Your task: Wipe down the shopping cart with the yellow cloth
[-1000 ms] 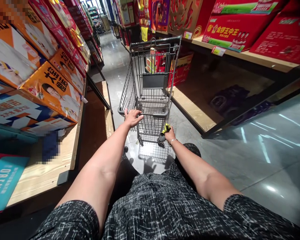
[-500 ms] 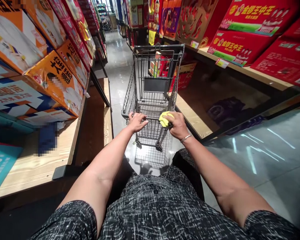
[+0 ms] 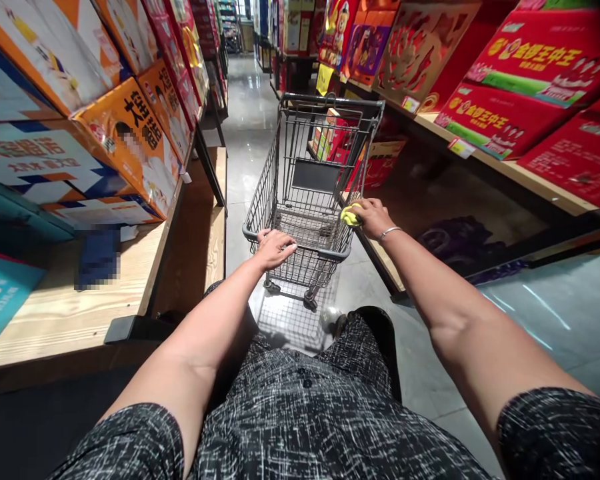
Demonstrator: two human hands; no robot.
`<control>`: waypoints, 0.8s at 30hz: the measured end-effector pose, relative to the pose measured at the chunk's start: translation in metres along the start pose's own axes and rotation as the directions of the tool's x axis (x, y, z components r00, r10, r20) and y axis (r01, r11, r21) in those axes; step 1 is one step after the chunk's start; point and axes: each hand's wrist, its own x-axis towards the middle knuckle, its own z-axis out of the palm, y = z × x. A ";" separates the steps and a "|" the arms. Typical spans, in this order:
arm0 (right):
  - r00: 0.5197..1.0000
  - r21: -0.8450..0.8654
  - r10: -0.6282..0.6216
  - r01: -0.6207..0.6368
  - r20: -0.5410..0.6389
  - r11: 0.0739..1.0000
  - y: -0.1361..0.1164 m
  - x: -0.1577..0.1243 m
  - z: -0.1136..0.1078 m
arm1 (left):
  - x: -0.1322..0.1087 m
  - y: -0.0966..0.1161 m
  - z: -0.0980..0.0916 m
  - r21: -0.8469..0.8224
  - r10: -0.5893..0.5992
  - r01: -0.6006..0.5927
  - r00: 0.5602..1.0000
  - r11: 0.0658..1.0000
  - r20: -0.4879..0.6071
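A grey wire shopping cart (image 3: 314, 176) stands in front of me, and its basket looks empty. My left hand (image 3: 275, 249) grips the near rim of the basket at its left part, with the thumb lying along the rim. In my right hand (image 3: 375, 219) is a crumpled yellow cloth (image 3: 351, 215), pressed against the right side rim of the basket. The fingertips of that hand are partly hidden by the cloth. Under the basket, the cart's near wheels (image 3: 310, 299) rest on the floor.
To the left, orange boxes (image 3: 125, 143) are stacked on a wooden shelf (image 3: 125, 293). Red boxes (image 3: 490, 120) fill the right shelf (image 3: 525, 175), close beside the cart. A shiny tiled aisle (image 3: 253, 133) runs ahead. My shoe (image 3: 336, 320) is near the cart's wheels.
My right hand has moved with the yellow cloth from the near rim to the right side rim, away from me. The left hand stays on the near rim. The view has shifted slightly.
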 end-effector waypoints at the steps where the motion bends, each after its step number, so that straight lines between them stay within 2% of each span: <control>1: 0.999 0.003 0.022 -0.022 0.028 1.000 -0.006 0.005 0.000 | 0.001 -0.006 -0.003 0.001 -0.006 0.006 1.000 1.000 0.000; 4: 0.993 -0.045 0.064 -0.059 0.101 0.997 -0.036 0.008 0.000 | 0.008 -0.024 -0.013 0.009 -0.050 0.049 0.999 0.999 0.015; 9: 0.991 -0.126 0.029 -0.013 0.129 0.992 -0.091 -0.009 -0.002 | 0.028 -0.042 -0.030 0.029 -0.109 0.106 0.989 0.994 0.101; 15: 0.975 -0.113 0.004 0.021 0.222 0.993 -0.114 -0.020 -0.015 | 0.048 -0.046 -0.034 0.006 -0.173 0.174 0.975 0.985 0.141; 19: 0.972 -0.072 -0.026 0.044 0.232 0.996 -0.131 -0.020 -0.016 | 0.049 -0.063 -0.038 -0.027 -0.236 0.240 0.966 0.970 0.102; 24: 0.983 0.050 -0.081 0.074 0.167 0.996 -0.174 -0.015 -0.004 | 0.032 -0.091 -0.053 0.074 -0.269 0.270 0.963 0.960 -0.025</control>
